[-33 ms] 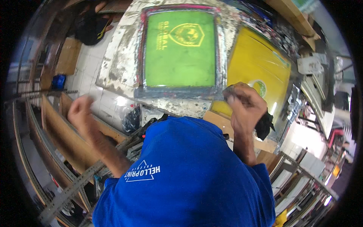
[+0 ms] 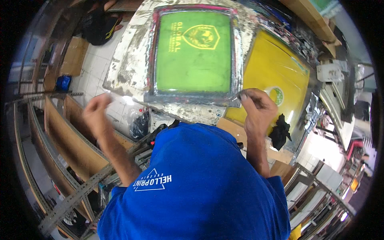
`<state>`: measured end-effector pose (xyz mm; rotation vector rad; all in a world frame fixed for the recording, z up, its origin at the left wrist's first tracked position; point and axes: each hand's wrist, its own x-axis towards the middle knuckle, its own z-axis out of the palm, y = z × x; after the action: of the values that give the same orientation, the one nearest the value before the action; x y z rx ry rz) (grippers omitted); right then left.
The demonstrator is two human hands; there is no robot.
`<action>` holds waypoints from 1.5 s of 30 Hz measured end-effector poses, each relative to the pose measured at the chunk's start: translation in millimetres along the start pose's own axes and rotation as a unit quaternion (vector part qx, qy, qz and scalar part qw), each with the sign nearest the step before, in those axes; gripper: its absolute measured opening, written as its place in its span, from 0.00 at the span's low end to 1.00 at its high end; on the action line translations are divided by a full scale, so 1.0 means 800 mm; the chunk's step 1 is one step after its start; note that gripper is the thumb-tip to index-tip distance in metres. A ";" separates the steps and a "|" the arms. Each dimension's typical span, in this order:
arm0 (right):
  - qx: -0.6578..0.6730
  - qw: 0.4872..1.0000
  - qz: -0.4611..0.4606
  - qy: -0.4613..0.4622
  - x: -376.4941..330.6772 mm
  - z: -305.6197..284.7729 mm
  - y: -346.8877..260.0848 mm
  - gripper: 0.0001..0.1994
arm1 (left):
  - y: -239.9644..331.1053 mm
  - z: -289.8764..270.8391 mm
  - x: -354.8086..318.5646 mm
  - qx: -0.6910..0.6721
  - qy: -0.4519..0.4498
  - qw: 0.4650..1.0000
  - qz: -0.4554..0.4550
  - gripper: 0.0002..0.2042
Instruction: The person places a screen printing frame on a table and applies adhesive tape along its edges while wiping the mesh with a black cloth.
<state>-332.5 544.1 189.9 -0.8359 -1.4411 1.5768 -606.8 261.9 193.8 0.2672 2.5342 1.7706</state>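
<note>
I have the left hand raised off the table's near left corner, forearm slanting up and leftward, fingers bent and blurred; I can't tell whether its grip is closed on anything. My right hand is at the near right corner of the green screen, forearm almost straight up, fingers curled toward the thumb; I can't tell whether that grip holds something. The green screen lies on the table, beyond and between my hands, left of the yellow screen.
</note>
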 end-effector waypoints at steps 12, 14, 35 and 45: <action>-0.292 0.949 0.107 0.045 -0.005 -0.050 0.201 0.12 | -0.140 0.133 -0.024 0.286 -0.097 0.948 -0.101 0.15; -0.361 0.927 0.094 0.042 -0.003 -0.048 0.202 0.13 | -0.143 0.138 -0.025 0.332 -0.092 0.936 -0.069 0.14; -0.601 0.794 0.094 -0.005 0.016 -0.025 0.182 0.14 | -0.139 0.155 -0.017 0.400 -0.134 0.903 -0.078 0.13; -0.621 0.778 0.091 -0.019 0.016 -0.020 0.177 0.15 | -0.138 0.159 -0.018 0.412 -0.124 0.899 -0.085 0.13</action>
<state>-343.2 561.9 48.0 -1.6913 -2.4806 0.5345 -589.5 341.2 45.5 0.2503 2.8276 0.4750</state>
